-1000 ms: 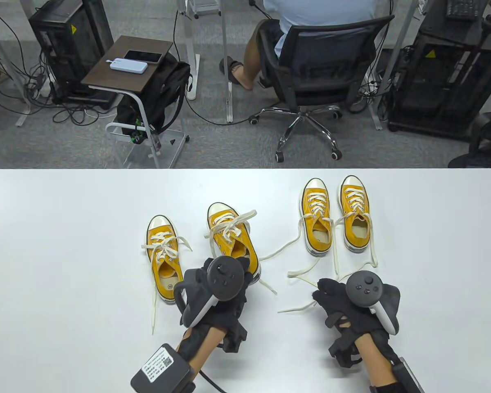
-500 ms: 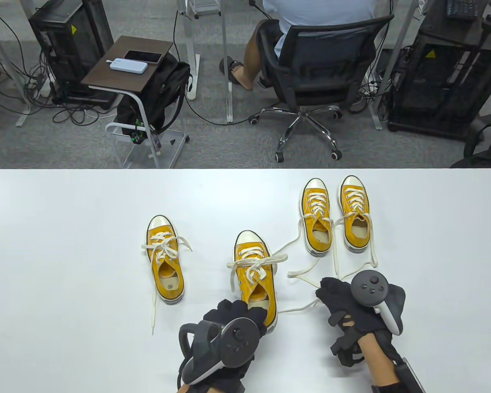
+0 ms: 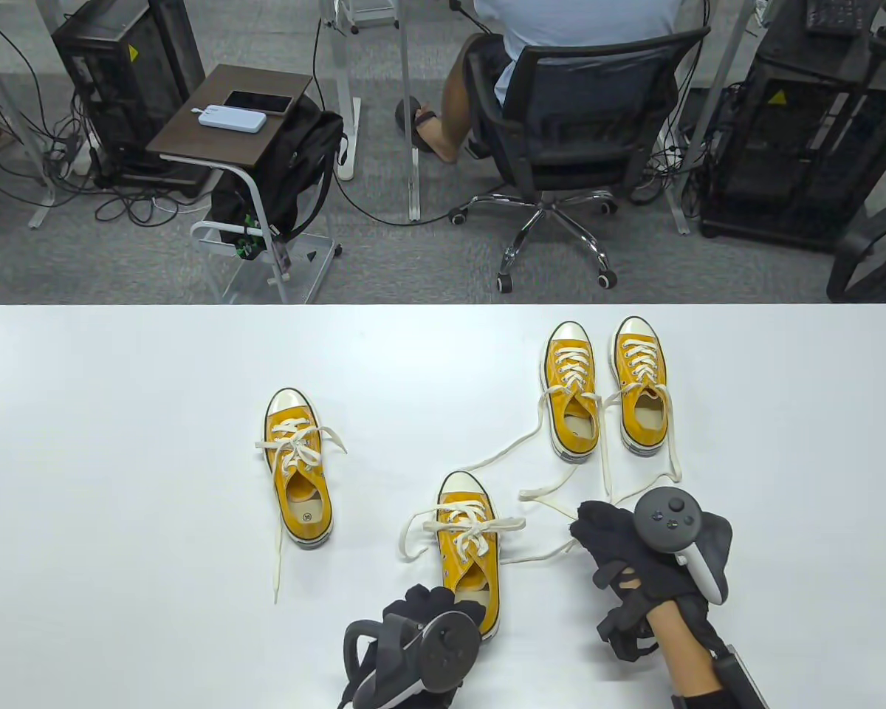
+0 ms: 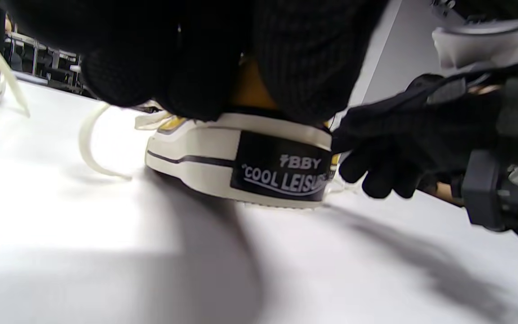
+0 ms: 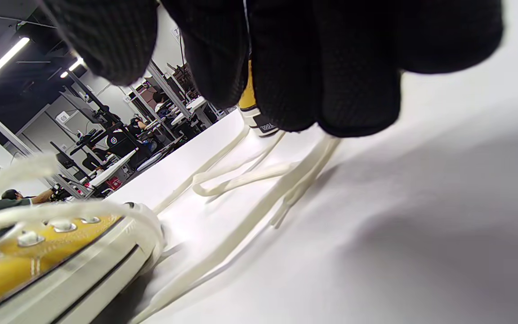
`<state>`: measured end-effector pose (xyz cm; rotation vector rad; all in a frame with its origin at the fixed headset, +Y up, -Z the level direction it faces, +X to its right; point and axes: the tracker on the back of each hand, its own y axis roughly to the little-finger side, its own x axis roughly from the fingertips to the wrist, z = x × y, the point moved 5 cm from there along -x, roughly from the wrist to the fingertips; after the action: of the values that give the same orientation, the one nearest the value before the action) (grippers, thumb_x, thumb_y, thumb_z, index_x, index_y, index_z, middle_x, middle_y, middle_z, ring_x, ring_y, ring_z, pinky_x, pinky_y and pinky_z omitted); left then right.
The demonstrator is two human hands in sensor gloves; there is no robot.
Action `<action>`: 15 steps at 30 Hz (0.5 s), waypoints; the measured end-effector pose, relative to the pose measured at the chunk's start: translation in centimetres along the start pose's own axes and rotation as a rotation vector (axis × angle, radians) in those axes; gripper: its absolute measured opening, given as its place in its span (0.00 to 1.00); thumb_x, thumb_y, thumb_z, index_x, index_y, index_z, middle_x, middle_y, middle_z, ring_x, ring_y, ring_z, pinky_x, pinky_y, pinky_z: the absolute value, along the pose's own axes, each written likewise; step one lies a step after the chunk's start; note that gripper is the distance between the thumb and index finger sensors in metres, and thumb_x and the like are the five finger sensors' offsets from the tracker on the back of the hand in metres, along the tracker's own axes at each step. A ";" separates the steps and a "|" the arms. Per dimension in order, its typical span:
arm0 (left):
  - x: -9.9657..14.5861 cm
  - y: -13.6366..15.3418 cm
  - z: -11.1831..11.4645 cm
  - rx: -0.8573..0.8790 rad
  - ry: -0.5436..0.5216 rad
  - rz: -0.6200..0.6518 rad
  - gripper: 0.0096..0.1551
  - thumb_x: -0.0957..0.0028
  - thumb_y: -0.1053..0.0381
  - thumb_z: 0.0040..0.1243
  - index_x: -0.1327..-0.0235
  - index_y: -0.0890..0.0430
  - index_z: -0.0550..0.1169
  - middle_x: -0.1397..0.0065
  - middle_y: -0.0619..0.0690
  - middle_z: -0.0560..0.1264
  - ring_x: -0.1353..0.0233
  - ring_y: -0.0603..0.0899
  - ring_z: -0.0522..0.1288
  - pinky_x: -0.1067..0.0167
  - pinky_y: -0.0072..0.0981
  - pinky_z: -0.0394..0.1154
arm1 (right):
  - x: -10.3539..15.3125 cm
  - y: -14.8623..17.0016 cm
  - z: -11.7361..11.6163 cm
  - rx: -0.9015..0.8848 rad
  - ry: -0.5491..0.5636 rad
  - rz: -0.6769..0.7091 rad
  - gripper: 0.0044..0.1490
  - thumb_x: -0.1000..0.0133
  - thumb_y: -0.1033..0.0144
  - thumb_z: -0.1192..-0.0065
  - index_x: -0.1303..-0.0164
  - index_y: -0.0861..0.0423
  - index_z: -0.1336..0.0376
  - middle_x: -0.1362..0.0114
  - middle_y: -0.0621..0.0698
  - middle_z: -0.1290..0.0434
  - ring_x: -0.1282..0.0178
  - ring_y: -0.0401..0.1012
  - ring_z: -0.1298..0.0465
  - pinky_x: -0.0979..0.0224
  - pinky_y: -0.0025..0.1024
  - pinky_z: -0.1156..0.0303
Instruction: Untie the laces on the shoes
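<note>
— Where was the shoe being worked on?

— The near yellow shoe (image 3: 469,554) stood low in the middle of the table view, toe pointing up the frame, on the white table (image 3: 118,443). Its bow (image 3: 450,526) was tied, one loop lying out to the left.

— And the left hand?

— The left hand (image 3: 432,617) sat at the bottom edge, fingers curled over the shoe's heel. The left wrist view showed gloved fingers (image 4: 205,67) wrapped over the heel collar just above the black heel patch (image 4: 281,173).

— The right hand?

— The right hand (image 3: 620,546) lay to the right of that shoe, on the table, its fingertips touching loose lace ends (image 3: 543,550). In the right wrist view the fingers (image 5: 322,67) hung loosely bent over those laces; whether they pinched one, I could not tell.

— The other shoes?

— A second tied shoe (image 3: 297,473) stood left of centre. A pair (image 3: 605,388) stood side by side in the upper right of the table, their laces (image 3: 639,450) undone and trailing down toward the right hand.
</note>
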<state>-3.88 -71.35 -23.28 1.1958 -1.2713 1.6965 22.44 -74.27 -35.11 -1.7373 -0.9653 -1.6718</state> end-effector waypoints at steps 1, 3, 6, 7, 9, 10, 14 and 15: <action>0.2 -0.1 0.3 -0.038 -0.018 0.005 0.21 0.54 0.45 0.65 0.49 0.42 0.88 0.43 0.56 0.82 0.43 0.66 0.79 0.50 0.52 0.78 | 0.0 0.0 -0.1 0.001 -0.001 0.000 0.38 0.50 0.47 0.36 0.34 0.56 0.31 0.35 0.68 0.23 0.47 0.61 0.21 0.47 0.58 0.27; 0.4 0.0 0.9 -0.069 0.008 -0.006 0.21 0.54 0.44 0.65 0.48 0.41 0.87 0.43 0.56 0.82 0.42 0.66 0.79 0.49 0.51 0.78 | 0.0 -0.1 -0.2 0.007 -0.010 0.002 0.38 0.50 0.47 0.36 0.34 0.56 0.31 0.35 0.68 0.23 0.47 0.61 0.21 0.47 0.58 0.27; 0.5 0.2 1.7 -0.092 0.034 -0.001 0.21 0.54 0.44 0.66 0.48 0.40 0.87 0.43 0.56 0.83 0.42 0.66 0.80 0.50 0.51 0.78 | 0.0 -0.3 -0.7 0.022 -0.021 0.010 0.38 0.50 0.47 0.36 0.34 0.56 0.31 0.35 0.68 0.23 0.47 0.61 0.21 0.47 0.58 0.27; 0.6 0.2 1.9 -0.096 0.043 -0.003 0.21 0.54 0.43 0.67 0.48 0.40 0.87 0.42 0.55 0.83 0.42 0.66 0.80 0.50 0.52 0.78 | 0.0 -0.4 -0.8 0.028 -0.024 0.010 0.38 0.50 0.47 0.36 0.34 0.56 0.31 0.35 0.68 0.23 0.47 0.61 0.21 0.47 0.58 0.27; 0.5 0.4 2.5 -0.095 0.075 -0.004 0.21 0.55 0.43 0.67 0.48 0.40 0.87 0.43 0.55 0.83 0.43 0.65 0.81 0.50 0.52 0.79 | 0.1 -0.7 -1.3 0.047 -0.036 0.020 0.38 0.50 0.47 0.36 0.34 0.56 0.31 0.35 0.68 0.23 0.47 0.61 0.21 0.47 0.58 0.27; 0.5 0.5 2.9 -0.095 0.097 -0.010 0.22 0.55 0.43 0.68 0.48 0.40 0.88 0.42 0.55 0.83 0.42 0.66 0.81 0.50 0.52 0.78 | 0.1 -0.8 -1.6 0.052 -0.044 0.026 0.38 0.50 0.47 0.36 0.34 0.56 0.31 0.35 0.68 0.23 0.47 0.61 0.21 0.47 0.58 0.27; 0.4 0.7 3.3 -0.080 0.127 -0.017 0.25 0.55 0.41 0.67 0.44 0.40 0.87 0.41 0.55 0.83 0.42 0.66 0.80 0.50 0.53 0.78 | 0.1 -1.4 -2.5 0.076 -0.073 0.041 0.37 0.50 0.48 0.36 0.34 0.56 0.30 0.35 0.68 0.23 0.47 0.61 0.21 0.47 0.58 0.27; 0.5 0.8 3.2 -0.069 0.138 -0.021 0.28 0.55 0.39 0.65 0.39 0.40 0.85 0.40 0.55 0.83 0.42 0.67 0.80 0.50 0.54 0.77 | 0.2 -1.5 -2.8 0.077 -0.079 0.040 0.37 0.50 0.48 0.36 0.34 0.56 0.30 0.35 0.68 0.23 0.47 0.61 0.21 0.47 0.58 0.27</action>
<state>-3.96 -74.63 -22.76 1.0303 -1.2191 1.6767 19.60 -75.56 -34.86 -1.7709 -1.0096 -1.5311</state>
